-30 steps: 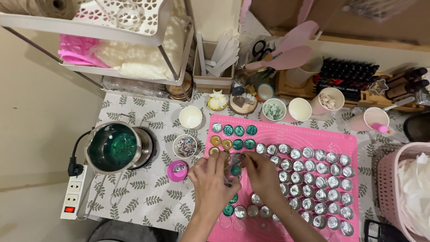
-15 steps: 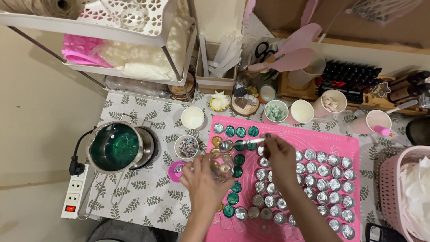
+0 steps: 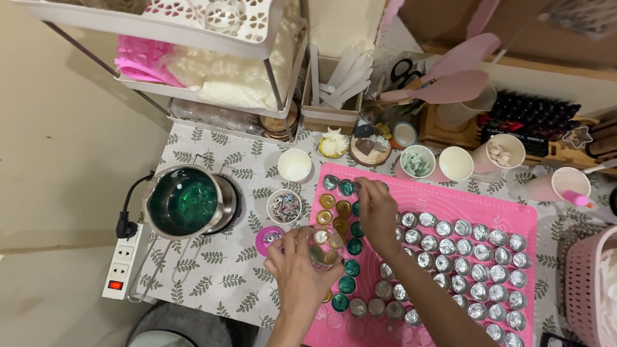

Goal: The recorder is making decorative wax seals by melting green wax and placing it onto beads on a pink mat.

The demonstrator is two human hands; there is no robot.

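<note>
My left hand (image 3: 297,265) holds a small clear glass cup (image 3: 324,247) over the left edge of a pink mat (image 3: 450,202). My right hand (image 3: 378,215) reaches toward the mat's upper left corner, fingertips pinched at the small tins (image 3: 347,187) there; what they pinch is too small to tell. Several tins near the hands hold green or amber wax (image 3: 352,267). Rows of empty silver tins (image 3: 475,250) fill the right part of the mat.
A metal pot of green liquid (image 3: 184,201) sits on a hotplate at left, beside a power strip (image 3: 120,270). Small bowls (image 3: 284,206), cups (image 3: 456,163), pink spatulas (image 3: 459,87), a shelf rack (image 3: 212,58) and a pink basket (image 3: 588,283) surround the mat.
My right hand has moved up the mat from its lower middle to the top left corner. My left hand stays at the mat's left edge, now gripping the glass cup.
</note>
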